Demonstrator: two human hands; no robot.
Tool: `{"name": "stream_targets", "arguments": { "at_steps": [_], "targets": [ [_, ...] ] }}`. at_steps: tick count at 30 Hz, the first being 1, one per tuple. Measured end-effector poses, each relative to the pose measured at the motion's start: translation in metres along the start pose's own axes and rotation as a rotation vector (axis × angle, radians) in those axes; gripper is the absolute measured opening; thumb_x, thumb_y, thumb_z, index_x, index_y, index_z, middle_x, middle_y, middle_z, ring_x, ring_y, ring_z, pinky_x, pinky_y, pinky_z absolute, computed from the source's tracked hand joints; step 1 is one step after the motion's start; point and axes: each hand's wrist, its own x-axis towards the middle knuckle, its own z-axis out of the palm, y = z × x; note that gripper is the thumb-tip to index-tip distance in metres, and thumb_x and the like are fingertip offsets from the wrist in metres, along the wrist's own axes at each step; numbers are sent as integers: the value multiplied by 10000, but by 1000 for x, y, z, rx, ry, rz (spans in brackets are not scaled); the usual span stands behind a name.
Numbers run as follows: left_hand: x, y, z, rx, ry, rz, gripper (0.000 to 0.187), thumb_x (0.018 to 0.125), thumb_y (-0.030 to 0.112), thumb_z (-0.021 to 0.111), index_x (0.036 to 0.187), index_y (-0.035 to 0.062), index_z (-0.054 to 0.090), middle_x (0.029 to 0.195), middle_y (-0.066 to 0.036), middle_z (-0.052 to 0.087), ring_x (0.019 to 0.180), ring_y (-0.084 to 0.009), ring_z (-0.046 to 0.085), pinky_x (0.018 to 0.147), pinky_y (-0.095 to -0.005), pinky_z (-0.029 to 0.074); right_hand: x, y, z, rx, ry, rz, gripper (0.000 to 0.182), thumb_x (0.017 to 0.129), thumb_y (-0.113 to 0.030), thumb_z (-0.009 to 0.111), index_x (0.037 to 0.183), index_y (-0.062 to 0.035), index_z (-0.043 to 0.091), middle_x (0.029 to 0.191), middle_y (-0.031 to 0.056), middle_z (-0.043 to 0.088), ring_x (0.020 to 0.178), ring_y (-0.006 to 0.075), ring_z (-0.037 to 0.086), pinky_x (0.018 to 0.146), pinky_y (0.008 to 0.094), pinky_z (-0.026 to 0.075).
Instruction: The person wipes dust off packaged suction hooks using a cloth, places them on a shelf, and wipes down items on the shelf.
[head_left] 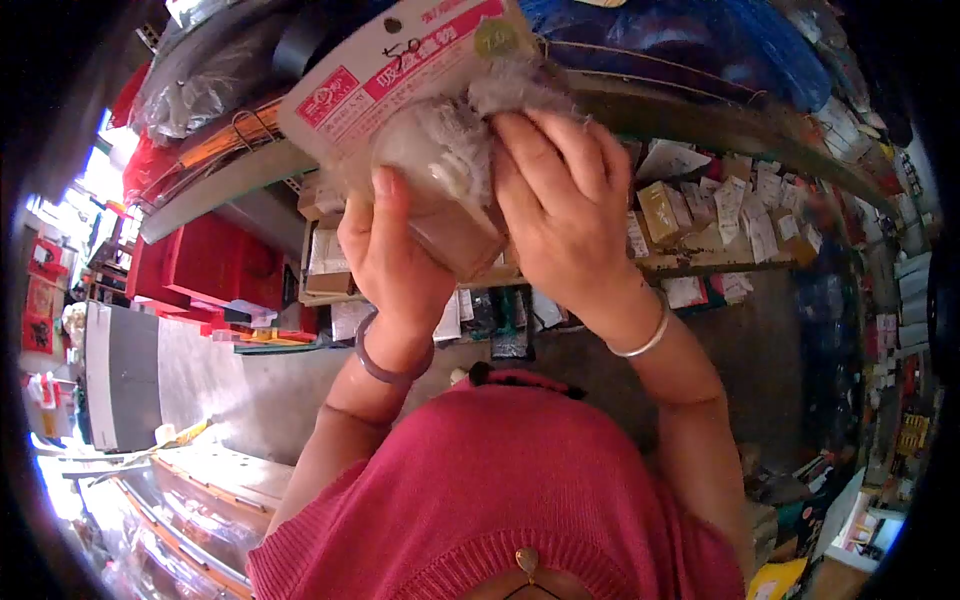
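1. A person wearing a short-sleeved red knit top, seen from the head camera, holds a clear plastic packet (pixel 430 150) up in front of the chest, between both hands.
2. The left hand (pixel 395 255) grasps the packet's lower left, thumb lying on the front. The right hand (pixel 565 205) grasps its right side, fingers curled in over the front and its own thumb hidden.
3. The step in hand looks like handling the packet at close range. A next move would call for a steady left hold, leaving the right fingers free to shift without crushing what is inside.
4. The packet leans to one side. Its header card (pixel 375 75), just beyond the left thumb, is white and pink with Chinese lettering, dark handwritten marks and a round green sticker (pixel 494 39).
5. Between the hands the plastic bulges and shines; its lower end is boxy and brownish. Grey fluff (pixel 515 88) sits at the right fingertips, though glare and fingers make it hard to tell whether it is inside the plastic.
6. Small boxes (pixel 665 212) crowd a shelf right of the grip; red boxes (pixel 222 260) stand to its left.
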Motion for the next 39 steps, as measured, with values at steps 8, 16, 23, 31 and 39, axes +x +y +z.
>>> {"name": "stream_targets", "arguments": {
  "at_steps": [8, 16, 23, 31, 39],
  "targets": [
    [7, -3, -6, 6, 130, -94, 349, 922, 234, 376, 1145, -24, 452, 1108, -123, 529, 1000, -225, 528, 876, -358, 414, -47, -11, 11, -5, -79, 11, 192, 707, -171, 533, 840, -67, 624, 1046, 16, 546, 1018, 193, 454, 813, 404, 357],
    [23, 0, -20, -55, 124, -164, 360, 922, 225, 359, 1182, -11, 440, 1155, -110, 508, 1057, -216, 498, 920, -359, 387, -67, 24, 14, 71, 7, -41, 169, 678, -115, 575, 828, -62, 632, 1039, 28, 530, 931, 233, 472, 755, 366, 397],
    [26, 4, -26, -78, 149, -159, 352, 916, 246, 400, 1137, -20, 466, 1077, -110, 552, 979, -197, 540, 871, -329, 418, -55, 68, -7, 261, 102, 457, 339, 657, -62, 592, 995, -39, 571, 1048, 81, 546, 964, 320, 500, 855, 379, 402],
    [1, -5, 0, -86, 58, 14, 284, 894, 206, 465, 1079, -7, 499, 1042, -122, 566, 930, -208, 565, 821, -325, 459, 7, -7, 0, 226, 13, 41, 502, 667, -48, 568, 1158, 17, 486, 1028, 145, 502, 859, 292, 484, 785, 369, 421],
    [20, -1, -14, 108, 165, -6, 369, 909, 297, 405, 1150, 21, 453, 1134, -101, 500, 1033, -218, 502, 899, -355, 402, -47, -18, 6, 732, -277, 309, 519, 641, -8, 546, 1151, 0, 448, 966, 171, 542, 834, 322, 537, 733, 401, 447]
  ]
}}
